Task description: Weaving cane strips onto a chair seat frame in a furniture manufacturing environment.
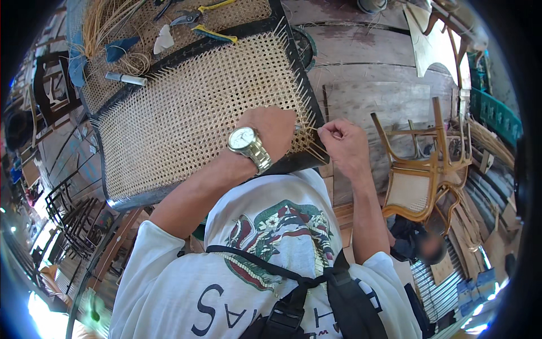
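Note:
A woven cane panel [186,107] in a black frame [298,68] lies in front of me, with loose strand ends sticking out along its right edge. My left hand [271,129], below a metal wristwatch, rests closed on the weave near the right near corner. A small greyish tip shows beside its fingers, but what it holds is mostly hidden. Just past the frame's right edge, my right hand [347,146] pinches the end of a thin cane strand [309,129], which runs from the weave beside my left hand.
Yellow-handled cutters [195,18], a whitish tube-like item [125,78], blue ties [121,48] and a bundle of loose cane strands [101,25] lie on the panel's far part. Wooden chairs [415,192] stand to the right, with a person [405,240] near them. A green crate [495,116] is farther right.

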{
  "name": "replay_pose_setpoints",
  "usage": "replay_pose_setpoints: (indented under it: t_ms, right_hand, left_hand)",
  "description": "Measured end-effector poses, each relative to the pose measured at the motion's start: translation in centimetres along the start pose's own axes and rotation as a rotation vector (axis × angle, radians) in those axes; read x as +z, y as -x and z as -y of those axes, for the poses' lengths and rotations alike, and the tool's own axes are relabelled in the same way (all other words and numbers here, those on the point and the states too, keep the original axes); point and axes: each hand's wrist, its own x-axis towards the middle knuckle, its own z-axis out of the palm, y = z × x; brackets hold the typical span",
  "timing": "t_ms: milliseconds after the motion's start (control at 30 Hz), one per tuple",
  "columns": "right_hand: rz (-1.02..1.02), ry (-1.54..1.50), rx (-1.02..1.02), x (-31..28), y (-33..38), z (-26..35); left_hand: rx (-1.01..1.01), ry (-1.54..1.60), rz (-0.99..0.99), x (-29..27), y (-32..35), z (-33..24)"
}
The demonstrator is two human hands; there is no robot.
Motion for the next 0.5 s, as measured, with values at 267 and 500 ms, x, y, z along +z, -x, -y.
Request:
replay_pose_setpoints:
  t_ms: [267, 500]
  right_hand:
    - [-0.006, -0.103, -0.009, 0.0, 0.2, 0.3]
    - [-0.013, 0.003, -0.068, 0.3, 0.2, 1.1]
  left_hand:
    - [-0.047, 0.326, 0.034, 1.2, -1.4, 1.9]
    - [-0.067, 0.372, -0.125, 3.4, -0.7, 2.6]
